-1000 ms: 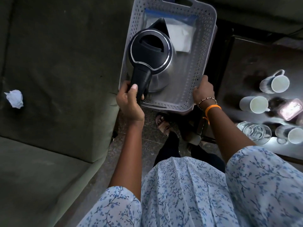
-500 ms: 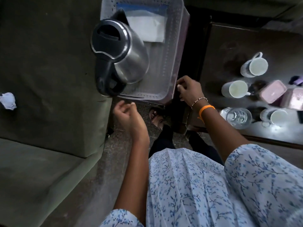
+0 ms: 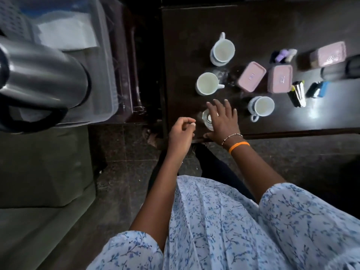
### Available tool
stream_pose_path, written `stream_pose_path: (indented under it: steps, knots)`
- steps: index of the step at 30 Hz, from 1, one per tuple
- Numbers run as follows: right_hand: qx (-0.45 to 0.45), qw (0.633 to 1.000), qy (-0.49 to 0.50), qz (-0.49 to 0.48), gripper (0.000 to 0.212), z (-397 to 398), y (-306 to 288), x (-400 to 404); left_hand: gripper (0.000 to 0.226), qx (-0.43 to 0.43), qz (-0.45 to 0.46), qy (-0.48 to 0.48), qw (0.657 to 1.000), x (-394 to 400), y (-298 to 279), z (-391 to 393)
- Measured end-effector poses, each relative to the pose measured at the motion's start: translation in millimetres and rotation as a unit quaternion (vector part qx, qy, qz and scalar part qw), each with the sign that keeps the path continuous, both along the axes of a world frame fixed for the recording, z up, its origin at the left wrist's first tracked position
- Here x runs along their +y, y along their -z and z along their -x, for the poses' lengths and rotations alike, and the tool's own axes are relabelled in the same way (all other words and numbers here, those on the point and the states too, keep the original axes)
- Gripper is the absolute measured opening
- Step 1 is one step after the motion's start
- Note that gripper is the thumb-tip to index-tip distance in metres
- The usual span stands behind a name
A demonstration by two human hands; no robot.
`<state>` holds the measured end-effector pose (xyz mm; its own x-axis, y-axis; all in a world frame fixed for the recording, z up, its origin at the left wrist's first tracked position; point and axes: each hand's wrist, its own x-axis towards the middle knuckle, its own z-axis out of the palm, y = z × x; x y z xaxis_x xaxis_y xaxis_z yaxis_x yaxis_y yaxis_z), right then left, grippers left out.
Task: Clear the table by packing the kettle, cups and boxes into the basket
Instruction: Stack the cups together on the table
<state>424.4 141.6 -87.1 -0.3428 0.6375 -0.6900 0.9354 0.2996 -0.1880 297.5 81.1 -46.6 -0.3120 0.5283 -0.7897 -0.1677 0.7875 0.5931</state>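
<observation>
The steel kettle [image 3: 44, 75] with a black handle stands in the grey perforated basket [image 3: 106, 75] at the far left, blurred. On the dark table [image 3: 194, 26] stand three white cups [image 3: 223, 50] [image 3: 207, 83] [image 3: 262, 106] and three pink boxes [image 3: 252, 76] [image 3: 279, 78] [image 3: 329, 53]. My right hand [image 3: 224, 119] hovers with its fingers spread over a clear glass [image 3: 207, 119] near the table's front edge and hides most of it. My left hand [image 3: 180, 133] is loosely curled and holds nothing, just left of the glass at the table's corner.
A white sheet in a plastic bag [image 3: 66, 34] lies in the basket behind the kettle. The basket rests on a green sofa [image 3: 39, 172]. Small items sit at the table's right: a black-and-silver packet [image 3: 298, 93], a blue-black object [image 3: 317, 89], a purple thing [image 3: 282, 54].
My view has swung right towards the table. Both hands have left the basket, the right one reaching out over the glass. The kettle stays in the basket, released.
</observation>
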Motion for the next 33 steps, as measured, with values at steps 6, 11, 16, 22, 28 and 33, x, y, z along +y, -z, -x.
stream_pose_path:
  steps: [6, 11, 16, 22, 28, 33]
  knots:
    - [0.035, 0.997, -0.064, -0.025, 0.081, -18, 20, 11, 0.015, 0.029, 0.017, 0.036, 0.999, 11, 11, -23]
    - [0.058, 0.995, -0.065, -0.038, 0.076, -24, 16, 21, 0.020, 0.046, 0.021, 0.037, 0.998, 24, 9, -33]
    - [0.098, 0.993, 0.025, -0.066, 0.090, -40, -13, 41, 0.021, 0.036, -0.005, 0.012, 0.999, 53, 0, -45]
    - [0.130, 0.972, 0.123, -0.151, 0.087, -59, -45, 89, 0.025, 0.037, -0.061, 0.005, 0.997, 104, -9, -55]
    - [0.127, 0.956, 0.181, -0.194, 0.088, -76, -41, 157, 0.019, 0.019, -0.092, 0.018, 0.995, 138, -11, -68]
    - [0.091, 0.956, 0.196, -0.197, 0.087, -84, -19, 204, 0.018, 0.035, -0.092, 0.025, 0.995, 150, -6, -82]
